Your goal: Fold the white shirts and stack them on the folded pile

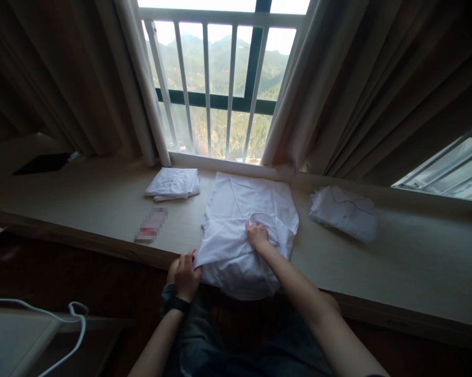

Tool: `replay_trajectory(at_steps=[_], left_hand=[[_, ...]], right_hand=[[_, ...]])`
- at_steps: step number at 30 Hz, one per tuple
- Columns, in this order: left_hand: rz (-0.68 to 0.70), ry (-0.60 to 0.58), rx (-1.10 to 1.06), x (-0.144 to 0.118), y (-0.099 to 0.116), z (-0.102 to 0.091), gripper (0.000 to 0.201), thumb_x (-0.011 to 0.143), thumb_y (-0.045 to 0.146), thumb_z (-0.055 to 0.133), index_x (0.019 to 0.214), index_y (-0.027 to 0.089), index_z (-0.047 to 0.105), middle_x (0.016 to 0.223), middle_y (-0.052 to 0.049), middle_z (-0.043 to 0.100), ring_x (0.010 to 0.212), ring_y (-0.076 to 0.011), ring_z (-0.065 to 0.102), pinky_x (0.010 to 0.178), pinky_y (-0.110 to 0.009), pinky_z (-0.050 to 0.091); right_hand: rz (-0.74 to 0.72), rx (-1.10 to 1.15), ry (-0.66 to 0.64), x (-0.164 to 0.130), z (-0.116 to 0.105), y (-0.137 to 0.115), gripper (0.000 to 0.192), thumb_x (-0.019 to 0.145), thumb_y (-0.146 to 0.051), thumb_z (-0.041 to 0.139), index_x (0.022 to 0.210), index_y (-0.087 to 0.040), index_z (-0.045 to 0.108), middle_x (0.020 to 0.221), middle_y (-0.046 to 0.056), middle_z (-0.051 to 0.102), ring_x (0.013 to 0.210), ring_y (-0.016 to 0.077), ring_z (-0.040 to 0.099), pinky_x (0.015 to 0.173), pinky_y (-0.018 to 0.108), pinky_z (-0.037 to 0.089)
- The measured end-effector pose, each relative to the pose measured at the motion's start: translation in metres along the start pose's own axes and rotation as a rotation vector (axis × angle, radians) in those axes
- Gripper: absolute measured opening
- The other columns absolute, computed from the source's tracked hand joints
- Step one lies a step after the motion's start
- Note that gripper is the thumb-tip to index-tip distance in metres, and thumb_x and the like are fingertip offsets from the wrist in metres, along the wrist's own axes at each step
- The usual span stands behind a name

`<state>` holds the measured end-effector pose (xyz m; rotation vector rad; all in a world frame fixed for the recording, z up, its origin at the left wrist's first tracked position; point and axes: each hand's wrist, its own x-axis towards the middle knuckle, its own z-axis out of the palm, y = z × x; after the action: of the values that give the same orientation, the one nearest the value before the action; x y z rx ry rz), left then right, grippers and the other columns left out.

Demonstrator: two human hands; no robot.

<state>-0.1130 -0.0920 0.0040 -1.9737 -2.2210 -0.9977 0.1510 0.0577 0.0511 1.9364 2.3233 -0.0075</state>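
A white shirt (236, 201) lies spread on the wooden ledge in front of me, creased in the middle. Its lower part hangs over the ledge's front edge. At the lower left corner of the cloth, my left hand (186, 276) is closed on the fabric, with a black band around the wrist. My right hand (256, 235) rests on the middle of the shirt, fingers curled in and gripping a bunched fold. Some of its fingertips are hidden in the cloth.
A folded white garment (173, 183) lies left on the ledge (416, 256); a folded white shirt (343, 213) with a collar lies right. A blurred-out flat item (152, 225) is near the left front edge. A barred window (220, 89) stands behind. A white cable (80, 327) hangs lower left.
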Motion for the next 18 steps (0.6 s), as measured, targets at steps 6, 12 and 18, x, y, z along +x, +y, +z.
replay_trajectory(at_steps=[6,12,18], left_hand=[[0.003,-0.064,0.046,-0.010,-0.004,0.000,0.039,0.081,0.020,0.059,0.119,0.019,0.063,0.095,-0.009,0.071,0.093,-0.0278,0.066,0.088,-0.039,0.047],[-0.036,-0.047,-0.084,-0.012,-0.008,0.002,0.034,0.075,0.009,0.053,0.104,0.020,0.067,0.088,-0.005,0.068,0.087,-0.0242,0.066,0.083,-0.034,0.050],[-0.021,-0.041,-0.093,-0.015,-0.004,0.002,0.041,0.079,0.009,0.051,0.117,0.021,0.064,0.114,-0.010,0.062,0.106,-0.0266,0.061,0.086,-0.037,0.053]], right_hand=[[0.003,0.095,-0.064,0.008,-0.012,0.008,0.043,0.094,-0.048,0.047,0.120,-0.018,0.064,0.110,0.018,0.068,0.102,0.0325,0.068,0.086,0.041,0.050],[0.240,0.300,0.071,0.012,-0.017,0.017,0.046,0.092,-0.051,0.053,0.118,-0.015,0.063,0.104,0.018,0.071,0.100,0.0308,0.068,0.086,0.037,0.049],[0.316,0.625,0.490,0.035,-0.056,0.072,0.032,0.074,-0.009,0.055,0.103,-0.018,0.065,0.092,0.008,0.071,0.088,0.0233,0.066,0.085,0.032,0.050]])
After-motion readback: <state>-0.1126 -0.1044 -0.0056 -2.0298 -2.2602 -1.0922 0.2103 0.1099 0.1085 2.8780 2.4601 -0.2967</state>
